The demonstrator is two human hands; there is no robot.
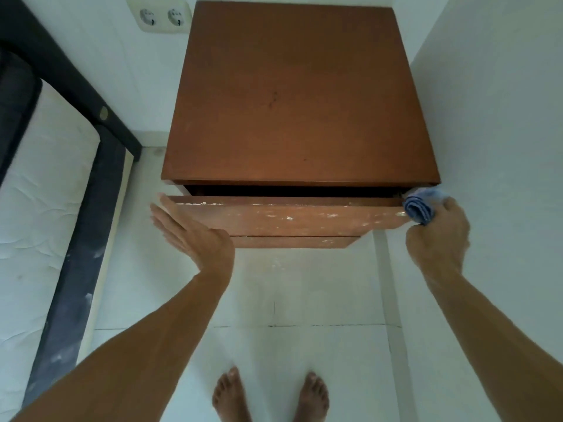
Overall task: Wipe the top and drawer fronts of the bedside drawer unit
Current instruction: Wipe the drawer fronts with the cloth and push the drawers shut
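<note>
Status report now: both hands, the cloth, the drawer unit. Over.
Left hand open, flat against top drawer front. Right hand shut on blue cloth at drawer's right corner. Top drawer slightly open. Nothing in the way.

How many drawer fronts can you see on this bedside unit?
2. The top drawer front, pulled slightly open, spans between the left hand and the right hand; the lower drawer front peeks out beneath. More may be hidden below.

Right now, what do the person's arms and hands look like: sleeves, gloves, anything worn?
Both forearms are bare, with no sleeves in view. The left hand and right hand wear no gloves; no rings, watch or bands are visible. The feet below are bare too.
</note>
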